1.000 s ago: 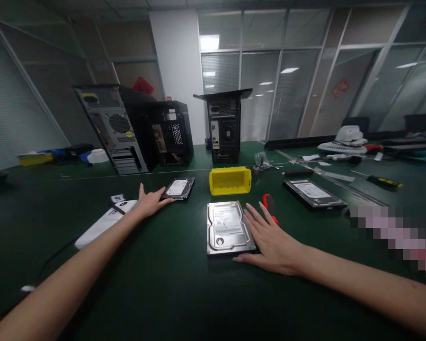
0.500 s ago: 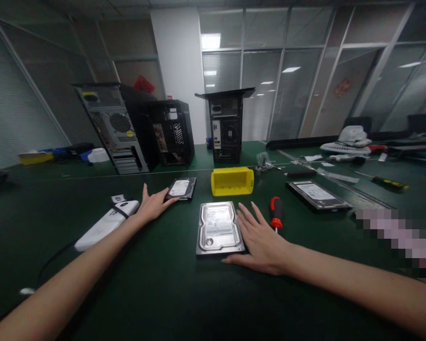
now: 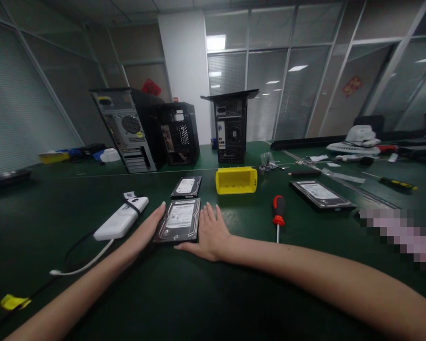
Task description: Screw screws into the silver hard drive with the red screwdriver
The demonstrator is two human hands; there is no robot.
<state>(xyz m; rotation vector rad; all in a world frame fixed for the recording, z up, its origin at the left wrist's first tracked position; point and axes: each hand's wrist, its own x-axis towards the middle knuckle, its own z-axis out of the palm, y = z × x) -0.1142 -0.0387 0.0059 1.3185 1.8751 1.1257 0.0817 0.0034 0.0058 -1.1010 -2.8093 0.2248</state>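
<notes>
A silver hard drive lies label up on the green table, flanked by both hands. Along its left edge stands my left hand, turned on its side with fingers stretched out. My right hand rests flat against the right edge, fingers extended forward and thumb along the near edge. Just behind lies a second hard drive, almost touching the first and roughly lined up with it. Neither hand is wrapped round anything.
Right of my hands are a yellow bin, a red-black screwdriver and another hard drive. To the left lies a white power strip with a cable. Computer cases stand behind. A yellow-black screwdriver lies far right.
The silver hard drive has slid left with my right hand, ending in front of the other drive. My left hand has left that rear drive and come back to the silver drive's left side.
</notes>
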